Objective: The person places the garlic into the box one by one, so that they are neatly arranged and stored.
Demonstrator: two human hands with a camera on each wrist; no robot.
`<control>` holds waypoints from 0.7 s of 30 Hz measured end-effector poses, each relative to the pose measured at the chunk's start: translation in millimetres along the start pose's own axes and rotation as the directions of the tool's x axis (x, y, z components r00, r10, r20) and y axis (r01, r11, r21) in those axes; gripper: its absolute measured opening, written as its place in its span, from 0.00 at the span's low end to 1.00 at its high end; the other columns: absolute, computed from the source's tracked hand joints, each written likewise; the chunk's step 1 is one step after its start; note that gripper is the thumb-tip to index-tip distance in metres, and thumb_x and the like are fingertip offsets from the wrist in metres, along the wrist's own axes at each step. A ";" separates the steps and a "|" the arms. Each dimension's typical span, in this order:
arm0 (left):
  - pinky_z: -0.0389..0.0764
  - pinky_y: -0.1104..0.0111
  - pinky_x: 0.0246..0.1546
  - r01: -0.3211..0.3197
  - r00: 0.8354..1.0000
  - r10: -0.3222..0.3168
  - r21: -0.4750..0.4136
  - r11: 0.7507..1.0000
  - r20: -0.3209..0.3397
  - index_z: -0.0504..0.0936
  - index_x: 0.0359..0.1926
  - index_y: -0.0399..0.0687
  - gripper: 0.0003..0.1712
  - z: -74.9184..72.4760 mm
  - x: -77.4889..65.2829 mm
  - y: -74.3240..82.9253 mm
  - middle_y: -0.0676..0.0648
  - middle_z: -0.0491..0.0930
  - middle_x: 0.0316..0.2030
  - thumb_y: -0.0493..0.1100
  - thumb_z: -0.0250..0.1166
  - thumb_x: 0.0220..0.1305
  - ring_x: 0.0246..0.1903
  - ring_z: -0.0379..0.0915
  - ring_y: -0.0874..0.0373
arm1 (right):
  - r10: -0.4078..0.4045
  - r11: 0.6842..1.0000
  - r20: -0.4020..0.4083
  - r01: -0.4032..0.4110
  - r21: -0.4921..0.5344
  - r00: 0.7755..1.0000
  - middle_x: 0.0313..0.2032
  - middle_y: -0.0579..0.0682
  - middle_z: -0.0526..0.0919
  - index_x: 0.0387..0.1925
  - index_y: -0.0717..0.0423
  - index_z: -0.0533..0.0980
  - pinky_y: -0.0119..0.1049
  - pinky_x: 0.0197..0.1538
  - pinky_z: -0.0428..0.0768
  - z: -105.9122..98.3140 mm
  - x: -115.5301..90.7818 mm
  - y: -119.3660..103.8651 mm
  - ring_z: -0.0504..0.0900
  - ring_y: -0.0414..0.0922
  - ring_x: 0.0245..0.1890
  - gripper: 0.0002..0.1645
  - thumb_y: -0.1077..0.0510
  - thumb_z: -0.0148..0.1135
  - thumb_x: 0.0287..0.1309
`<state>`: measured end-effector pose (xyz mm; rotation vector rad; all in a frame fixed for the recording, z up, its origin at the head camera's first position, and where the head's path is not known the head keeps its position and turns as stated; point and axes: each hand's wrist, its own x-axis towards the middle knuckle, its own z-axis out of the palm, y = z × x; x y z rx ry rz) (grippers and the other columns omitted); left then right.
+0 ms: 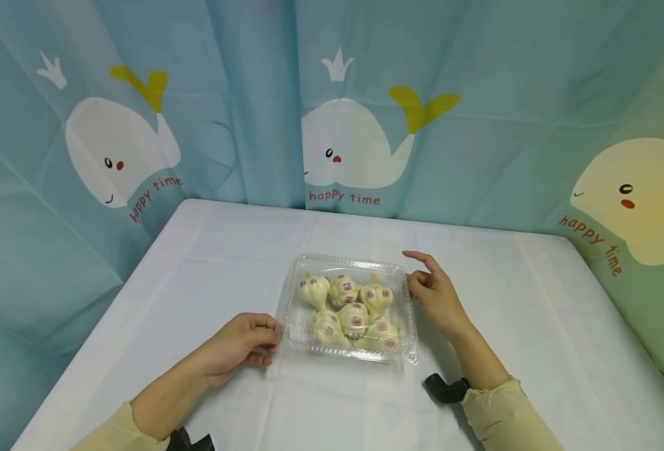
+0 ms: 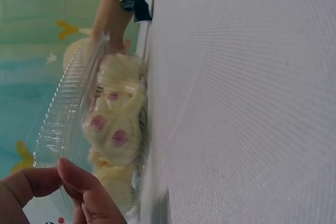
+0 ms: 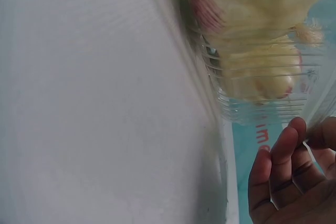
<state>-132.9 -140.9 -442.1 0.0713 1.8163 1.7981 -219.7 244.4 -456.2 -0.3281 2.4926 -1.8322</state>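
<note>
A clear plastic clamshell box (image 1: pixel 343 355) lies on the white table with several garlic bulbs (image 1: pixel 353 319) inside. The bulbs are cream with purple patches and show through the clear plastic. At the box's left edge my left hand (image 1: pixel 247 344) pinches the rim between thumb and fingers, as the left wrist view shows up close. On the opposite side, my right hand (image 1: pixel 436 294) pinches the right edge, its index finger stretched out in the head view. The right wrist view has the thumb and fingertips (image 3: pixel 297 124) at the ridged plastic. Whether the lid is fastened I cannot tell.
A white cloth covers the table (image 1: pixel 219 250). Behind it hangs a blue-green curtain (image 1: pixel 264 125) printed with whales. Black straps with mounts sit on both wrists, the right mount (image 1: pixel 445 388) near the table surface.
</note>
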 end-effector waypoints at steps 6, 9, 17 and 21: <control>0.82 0.71 0.35 -0.003 1.000 0.003 0.017 1.000 -0.010 0.79 0.39 0.39 0.06 -0.2 -1.8 0.3 0.51 0.74 0.31 0.39 0.64 0.67 0.33 0.72 0.59 | -0.005 1.000 -0.001 0.005 0.007 1.000 0.23 0.41 0.72 0.75 0.53 0.63 0.35 0.31 0.73 3.4 1.5 -1.7 0.73 0.38 0.29 0.32 0.68 0.49 0.74; 0.83 0.70 0.35 -0.002 1.000 0.002 0.009 1.000 -0.013 0.79 0.39 0.39 0.06 -0.1 -1.6 0.5 0.51 0.74 0.31 0.39 0.64 0.67 0.32 0.72 0.59 | 0.004 1.000 -0.008 -0.004 0.000 1.000 0.23 0.42 0.71 0.75 0.53 0.63 0.34 0.28 0.70 4.6 2.1 -2.6 0.72 0.39 0.28 0.31 0.68 0.49 0.74; 0.88 0.65 0.37 0.013 1.000 -0.013 -0.029 1.000 0.003 0.78 0.42 0.34 0.10 -1.5 -0.5 -3.2 0.49 0.73 0.32 0.39 0.64 0.69 0.34 0.73 0.58 | 0.036 0.998 -0.030 -0.038 -0.054 0.999 0.25 0.45 0.72 0.75 0.54 0.64 0.32 0.27 0.69 7.2 1.6 -1.5 0.72 0.40 0.27 0.30 0.66 0.49 0.75; 0.89 0.62 0.40 0.022 1.000 -0.021 -0.035 0.999 0.020 0.76 0.47 0.34 0.13 -3.9 -1.8 -6.2 0.48 0.72 0.33 0.41 0.64 0.70 0.35 0.73 0.56 | 0.052 0.997 -0.026 -0.054 -0.055 0.998 0.25 0.46 0.71 0.74 0.53 0.64 0.32 0.30 0.71 8.3 -0.2 0.5 0.72 0.39 0.27 0.29 0.65 0.49 0.76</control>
